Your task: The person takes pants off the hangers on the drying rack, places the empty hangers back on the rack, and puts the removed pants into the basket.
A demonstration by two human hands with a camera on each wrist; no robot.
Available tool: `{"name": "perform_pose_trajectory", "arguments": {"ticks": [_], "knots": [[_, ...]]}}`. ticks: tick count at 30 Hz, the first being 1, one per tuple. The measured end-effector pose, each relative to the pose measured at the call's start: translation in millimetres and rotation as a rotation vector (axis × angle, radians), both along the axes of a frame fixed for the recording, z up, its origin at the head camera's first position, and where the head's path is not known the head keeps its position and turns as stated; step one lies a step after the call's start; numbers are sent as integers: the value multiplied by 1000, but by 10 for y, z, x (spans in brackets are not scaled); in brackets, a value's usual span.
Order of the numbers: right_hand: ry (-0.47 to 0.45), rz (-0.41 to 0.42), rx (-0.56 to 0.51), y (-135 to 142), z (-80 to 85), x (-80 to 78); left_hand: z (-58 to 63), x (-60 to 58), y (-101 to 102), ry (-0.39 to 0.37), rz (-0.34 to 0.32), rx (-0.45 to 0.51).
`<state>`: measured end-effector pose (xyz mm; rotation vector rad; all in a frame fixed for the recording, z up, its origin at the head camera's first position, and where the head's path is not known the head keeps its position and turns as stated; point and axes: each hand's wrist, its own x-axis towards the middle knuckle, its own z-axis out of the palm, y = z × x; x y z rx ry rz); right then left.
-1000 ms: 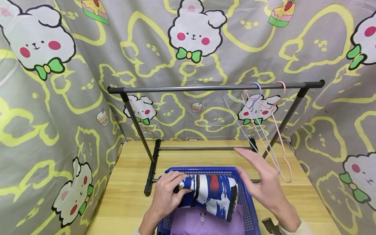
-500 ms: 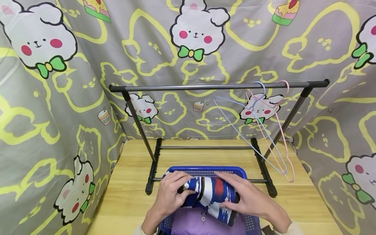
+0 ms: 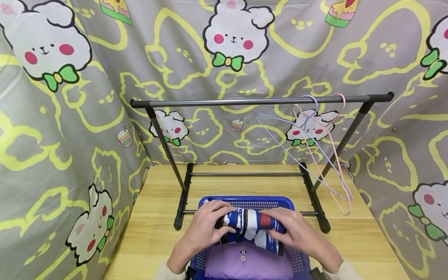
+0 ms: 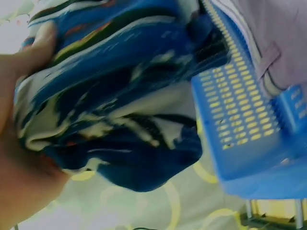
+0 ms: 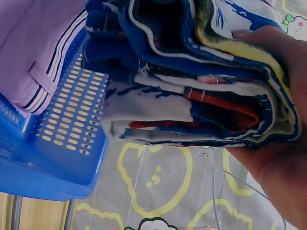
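A folded garment [image 3: 251, 223] with a blue, white, red and black brushstroke print is held between both hands over the basket. My left hand [image 3: 208, 225] grips its left end, thumb in front and fingers over the top. On the opposite end, my right hand [image 3: 297, 230] grips it the same way. The right wrist view shows the stacked layers of the folded garment [image 5: 192, 91] edge-on, with the right hand [image 5: 276, 165] around its outer side. A purple garment [image 3: 246, 262] with a button and striped trim lies below, in the blue basket [image 3: 300, 264].
Behind the basket stands a dark metal clothes rack [image 3: 224, 102] on a wooden table [image 3: 154, 237]. A blue hanger [image 3: 285, 149] and a pink hanger [image 3: 335, 147] hang at the right of its bar. A patterned grey curtain [image 3: 189, 42] encloses the table.
My right hand has come in from the right, away from the hangers, and taken hold of the garment's right end. The blue hanger has swung. The garment's near edge has lifted slightly.
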<state>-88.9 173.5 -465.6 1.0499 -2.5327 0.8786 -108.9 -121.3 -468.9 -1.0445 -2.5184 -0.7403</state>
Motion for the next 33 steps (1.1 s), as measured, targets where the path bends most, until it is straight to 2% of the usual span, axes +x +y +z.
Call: {"name": "perform_pose_trajectory", "arguments": {"ticks": [3,5,11,16,22,25,30,33], "knots": [[41,3,13,0,-31,-20,35,-24,-6,-16,-16,-144],[72,0,28,-9,-56,-39,35,-40,4,-12,-23,-203],[135,-43,57,-73,-155,-117,-55,-63,46,2,0,-198],[157,-59,103,-135,-298,-165,-210,-80,65,-47,7,-210],[202,-74,173,-190,-475,-200,-341,-94,104,-145,6,-232],[195,-79,227,-217,-535,-193,-367,-78,116,-224,-9,-264],[76,-65,292,-248,-535,-129,-360,-33,92,-419,-34,-320],[-35,-42,290,-223,-504,-62,-320,1,63,-512,-69,-321]]}}
